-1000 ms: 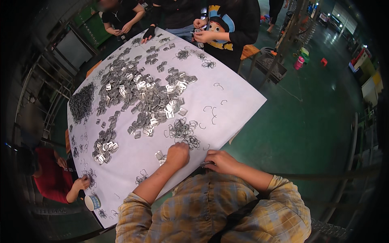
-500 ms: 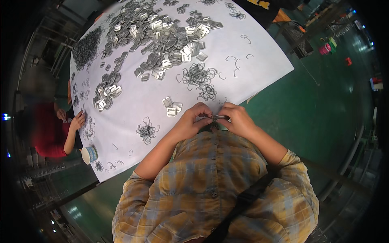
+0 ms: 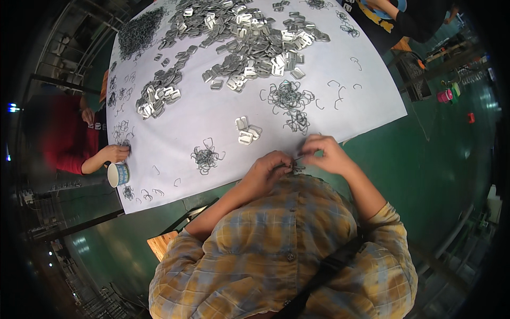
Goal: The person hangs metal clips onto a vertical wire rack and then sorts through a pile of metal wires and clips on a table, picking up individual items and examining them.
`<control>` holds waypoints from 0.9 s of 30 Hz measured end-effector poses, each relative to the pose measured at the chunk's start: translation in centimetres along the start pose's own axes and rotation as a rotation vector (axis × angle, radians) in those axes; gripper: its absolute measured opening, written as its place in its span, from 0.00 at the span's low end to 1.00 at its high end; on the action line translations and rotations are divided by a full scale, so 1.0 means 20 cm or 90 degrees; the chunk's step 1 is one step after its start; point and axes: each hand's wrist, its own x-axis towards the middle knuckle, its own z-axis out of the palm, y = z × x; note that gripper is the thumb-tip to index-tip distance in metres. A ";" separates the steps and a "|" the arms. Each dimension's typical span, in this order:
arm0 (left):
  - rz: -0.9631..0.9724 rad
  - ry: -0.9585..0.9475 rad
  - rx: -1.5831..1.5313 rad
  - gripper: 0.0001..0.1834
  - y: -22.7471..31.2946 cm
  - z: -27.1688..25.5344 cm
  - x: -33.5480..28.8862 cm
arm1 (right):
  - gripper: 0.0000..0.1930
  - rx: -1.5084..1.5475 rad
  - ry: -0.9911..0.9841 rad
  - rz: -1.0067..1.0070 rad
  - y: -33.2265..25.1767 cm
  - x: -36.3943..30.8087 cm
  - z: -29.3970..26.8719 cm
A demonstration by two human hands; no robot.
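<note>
Just off the near table edge, close to my shirt, my left hand (image 3: 270,171) is closed on small metal pieces (image 3: 298,168) that jut out past its fingertips; their exact shape is too small to read. My right hand (image 3: 326,154) hovers just to the right, its fingers curled and blurred. A thin bit of wire shows between the two hands, and whether the right fingers grip it I cannot tell. Nearest on the table lie a few flat silver buckles (image 3: 245,137), a tangle of bent wire hooks (image 3: 289,95) and a smaller hook heap (image 3: 205,158).
A big pile of silver buckles (image 3: 255,48) spreads over the far side of the white table (image 3: 340,119). A paper cup (image 3: 118,174) stands at the left edge, beside a co-worker's hand (image 3: 114,154). Another person's arm (image 3: 388,8) shows at the far right.
My right hand has come away from the left one and opened a small gap. The view has shifted, so the table appears turned. At the left, the co-worker's hand has moved nearer the cup.
</note>
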 end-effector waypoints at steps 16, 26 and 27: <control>0.096 0.002 0.122 0.10 -0.05 0.00 -0.11 | 0.12 -0.380 0.069 -0.327 0.15 0.59 0.47; -0.012 0.082 0.055 0.08 -0.09 0.06 -0.06 | 0.07 -0.030 -0.022 0.134 -0.13 0.16 0.02; -0.015 0.087 0.074 0.08 -0.07 0.07 -0.04 | 0.07 -0.030 -0.015 0.141 -0.14 0.13 0.00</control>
